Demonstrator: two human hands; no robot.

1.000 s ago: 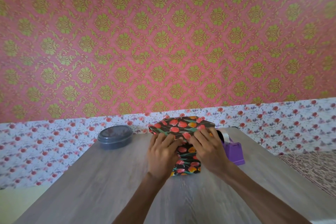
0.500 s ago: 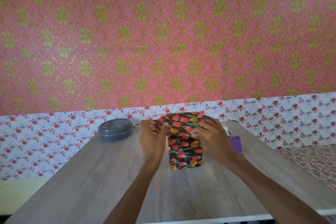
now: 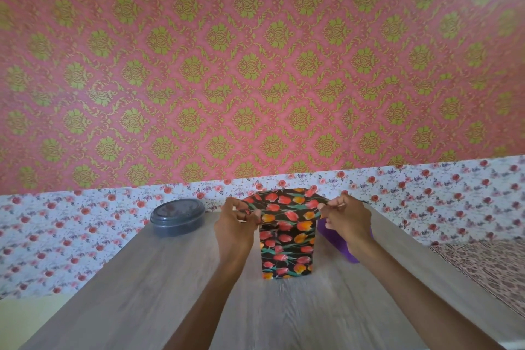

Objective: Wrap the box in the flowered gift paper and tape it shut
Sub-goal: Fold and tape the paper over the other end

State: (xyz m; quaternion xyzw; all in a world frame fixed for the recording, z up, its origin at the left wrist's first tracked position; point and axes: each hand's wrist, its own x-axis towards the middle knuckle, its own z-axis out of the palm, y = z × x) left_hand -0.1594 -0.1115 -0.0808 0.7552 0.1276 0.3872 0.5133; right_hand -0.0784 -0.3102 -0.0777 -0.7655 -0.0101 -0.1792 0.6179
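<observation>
Between the two grips, head view: the box (image 3: pixel 287 253), covered in the flowered gift paper (image 3: pixel 284 203), stands upright on the bench (image 3: pixel 142 293), its lower edge resting on the wood-grain surface. Above the box body the paper flares outward into two side flaps, one reaching toward each hand.

Left hand (image 3: pixel 235 226): the grip is pressed together on the left flap, pinching the paper's edge at about the level of the box top, with the other fingers curled.

Right hand (image 3: pixel 348 221): the grip likewise pinches the right flap, at nearly the same height as the left grip, with the back of the hand toward the camera. Both forearms enter from the lower edge and converge on the box, which lies between and slightly below the grips.

Just below the right grip, a purple tape dispenser (image 3: pixel 338 239) sits on the bench close to the box's right side. The hand hides most of it, and whether the two touch cannot be told.

Left of the left grip, apart from it, a grey round lidded container (image 3: pixel 177 217) rests near the far bench edge.

Beyond both grips, pink patterned wallpaper (image 3: pixel 255 79) runs above a band of white flowered paper (image 3: pixel 56 236).

Right of the right grip, past the bench edge, lies a brown patterned cloth (image 3: pixel 488 270).
</observation>
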